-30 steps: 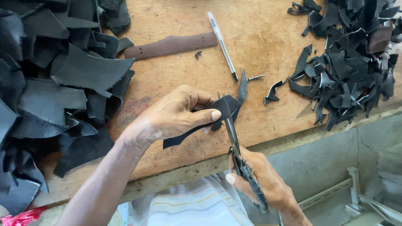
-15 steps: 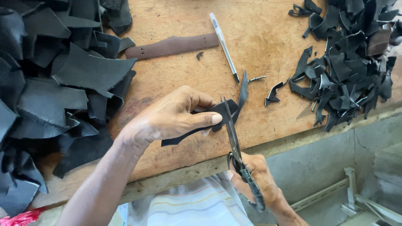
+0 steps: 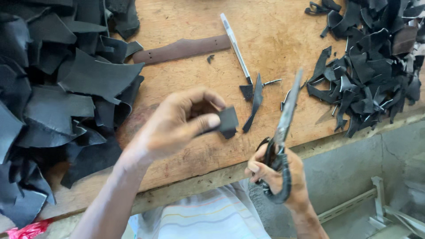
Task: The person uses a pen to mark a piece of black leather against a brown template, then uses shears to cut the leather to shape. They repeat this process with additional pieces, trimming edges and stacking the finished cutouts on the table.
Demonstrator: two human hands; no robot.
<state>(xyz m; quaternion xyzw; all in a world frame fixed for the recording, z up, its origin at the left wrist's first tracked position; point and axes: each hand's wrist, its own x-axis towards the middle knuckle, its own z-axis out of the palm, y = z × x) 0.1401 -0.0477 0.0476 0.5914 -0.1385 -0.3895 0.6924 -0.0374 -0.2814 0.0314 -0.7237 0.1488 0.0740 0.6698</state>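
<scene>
Leather piece: a small dark, roughly square offcut (image 3: 228, 121) is being pinched above the wooden table (image 3: 186, 22), near its front edge; its surface is looking matte and flat, its edges cleanly cut.
Left hand: the left hand (image 3: 179, 124) is grasping the offcut between thumb and fingertips, palm turned down.
Right hand: the right hand (image 3: 279, 175) is clenching the black loop handles of the scissors (image 3: 281, 146), blades pointing up and away, blurred, apparently closed.
Change from earlier frames: the blades were cutting into a longer dark strip held by the left hand; now the scissors are standing apart from the piece, and only a short square is remaining in the grip.
Cut strip: a narrow dark sliver (image 3: 256, 99) is lying on the table just beyond the offcut.
Surroundings: a pen (image 3: 234, 44) and a brown strap (image 3: 181, 48) are lying farther back; large black leather sheets (image 3: 57, 88) are piling at left, small black scraps (image 3: 372, 57) at right.
</scene>
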